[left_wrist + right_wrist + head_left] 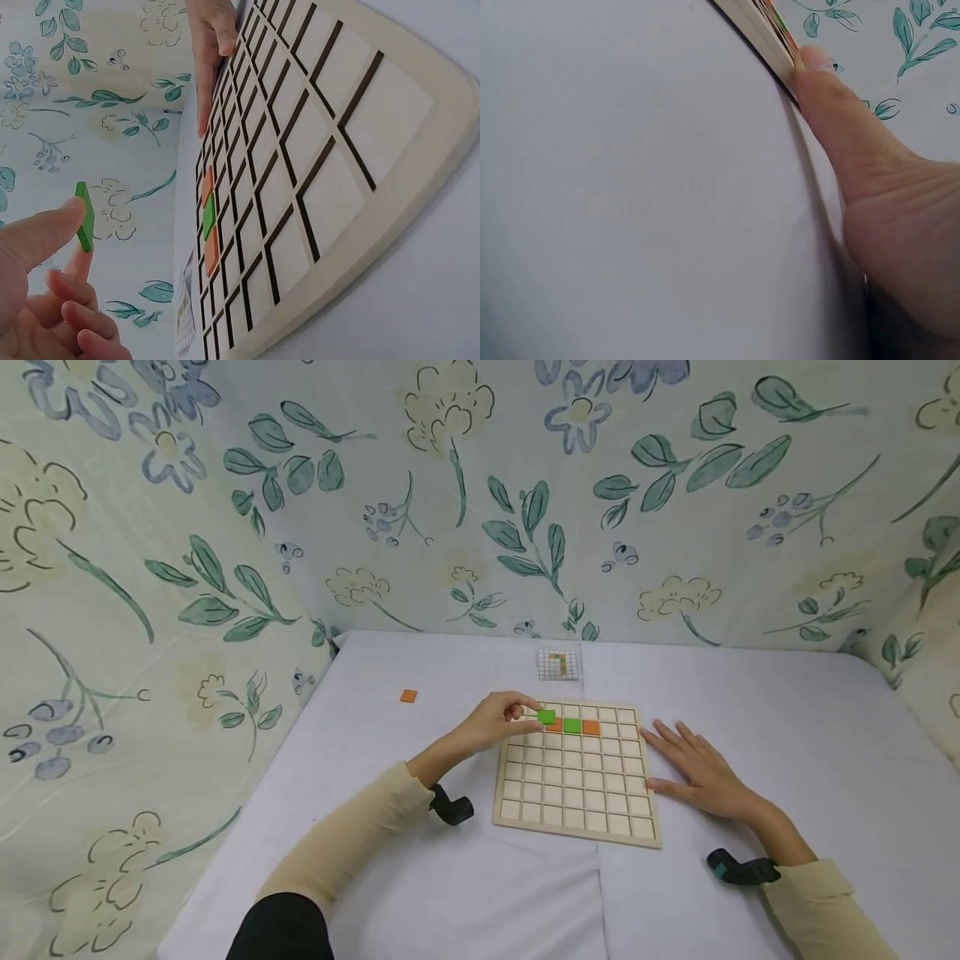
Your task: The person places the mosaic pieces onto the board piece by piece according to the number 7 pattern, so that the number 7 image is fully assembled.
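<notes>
Between thumb and fingertip, my left hand (495, 722) pinches a green square tile (547, 717) above the upper left of a wooden grid board (652, 843). In the left wrist view the held green tile (85, 217) stands edge-on, apart from the board. Three tiles lie in a row in the board's cells: an orange tile (556, 726) partly covered by the held one, a green tile (572, 726) and another orange tile (592, 727). My right hand (697, 772) lies with fingers spread at the board's right edge, its thumb (836, 105) touching that edge in the right wrist view.
A loose orange tile (408, 696) lies on the white tablecloth (450, 893) left of the board. Behind the board is a small card (558, 665) printed with a coloured grid pattern. Floral cloth (465, 552) hangs around the table's back and sides.
</notes>
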A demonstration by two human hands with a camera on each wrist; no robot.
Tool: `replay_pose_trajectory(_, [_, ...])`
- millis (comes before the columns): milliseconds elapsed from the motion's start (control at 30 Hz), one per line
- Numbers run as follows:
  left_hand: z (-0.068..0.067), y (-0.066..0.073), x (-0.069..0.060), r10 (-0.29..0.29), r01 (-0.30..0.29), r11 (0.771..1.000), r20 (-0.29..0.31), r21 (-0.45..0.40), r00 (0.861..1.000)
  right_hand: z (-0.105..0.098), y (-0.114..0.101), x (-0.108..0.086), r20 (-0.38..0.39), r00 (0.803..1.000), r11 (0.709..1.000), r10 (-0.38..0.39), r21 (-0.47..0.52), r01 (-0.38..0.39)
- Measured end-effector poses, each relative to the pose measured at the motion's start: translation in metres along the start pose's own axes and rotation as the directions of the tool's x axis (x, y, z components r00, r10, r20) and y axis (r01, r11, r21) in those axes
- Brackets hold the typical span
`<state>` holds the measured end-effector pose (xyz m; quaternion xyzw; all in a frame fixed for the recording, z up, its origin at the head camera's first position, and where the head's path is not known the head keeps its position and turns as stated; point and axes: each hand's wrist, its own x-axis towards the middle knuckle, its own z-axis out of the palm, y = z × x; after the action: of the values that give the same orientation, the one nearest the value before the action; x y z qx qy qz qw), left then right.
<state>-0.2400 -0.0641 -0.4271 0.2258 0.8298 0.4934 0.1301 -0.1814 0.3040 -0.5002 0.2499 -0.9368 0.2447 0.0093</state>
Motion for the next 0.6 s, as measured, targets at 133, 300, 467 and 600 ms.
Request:
replay_pose_trajectory(133, [0.011,0.001,0.007,-0.004,0.004,1.000,0.008,-0.016,1.000,0.001,0.001,0.000,-0.002,1.000,1.000,0.003,-0.004,-0.003])
replay_pose_trajectory(300, [0.024,0.001,0.016,-0.006,0.006,1.000,0.021,-0.011,1.000,0.001,0.002,-0.001,-0.004,1.000,1.000,0.005,-0.006,-0.005])
replay_pose_trajectory(467, [0.037,0.002,0.024,0.000,0.000,1.000,0.035,-0.008,0.999,0.001,0.001,0.000,-0.005,1.000,1.000,0.005,-0.007,-0.005])
replay_pose_trajectory(600, [0.048,0.003,0.029,-0.005,0.006,1.000,0.046,-0.016,0.999,0.002,0.001,0.000,-0.005,1.000,1.000,0.003,-0.005,-0.003])
